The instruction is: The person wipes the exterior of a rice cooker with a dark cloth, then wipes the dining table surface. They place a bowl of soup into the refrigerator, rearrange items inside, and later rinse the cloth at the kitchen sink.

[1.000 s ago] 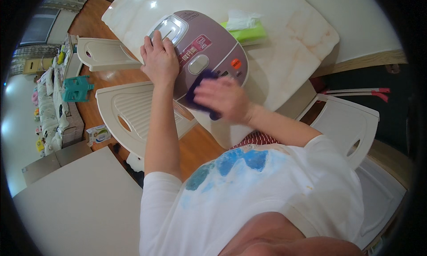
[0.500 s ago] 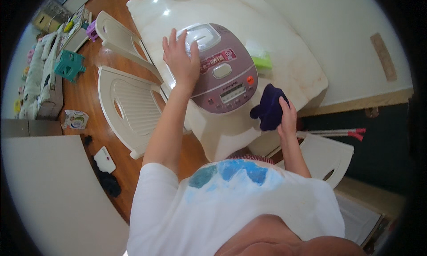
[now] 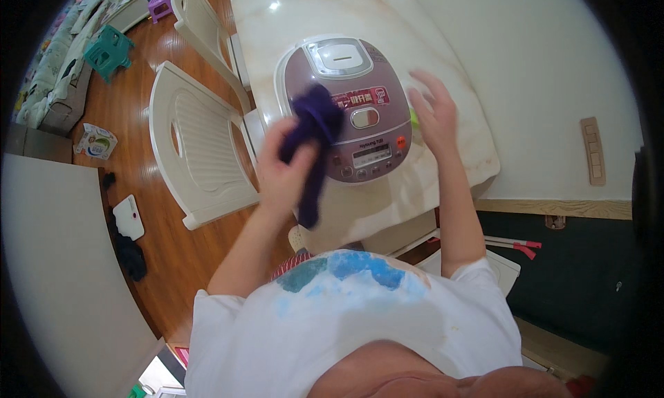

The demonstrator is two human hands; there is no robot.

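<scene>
A purple-and-silver rice cooker (image 3: 382, 135) stands on the marble-patterned table (image 3: 373, 11), its lid down. My left hand (image 3: 282, 166) grips a dark purple cloth (image 3: 317, 121), which hangs over the cooker's left side and partly hides it. At the cooker's right my right hand (image 3: 436, 114) is raised with its fingers apart, holding nothing. Behind that hand, a bit of a light-green thing (image 3: 414, 118) shows beside the cooker; its kind is hidden.
Two white chairs (image 3: 200, 145) stand along the table's left side. A wall with a long switch panel (image 3: 592, 151) rises on the right. On the floor at left are a teal stool (image 3: 108, 52), a box (image 3: 97, 142) and a white scale-like slab (image 3: 128, 217).
The purple cloth has passed from my right hand to my left, crossing to the cooker's left side. My right hand has moved up beside the cooker, and my left has come down off it.
</scene>
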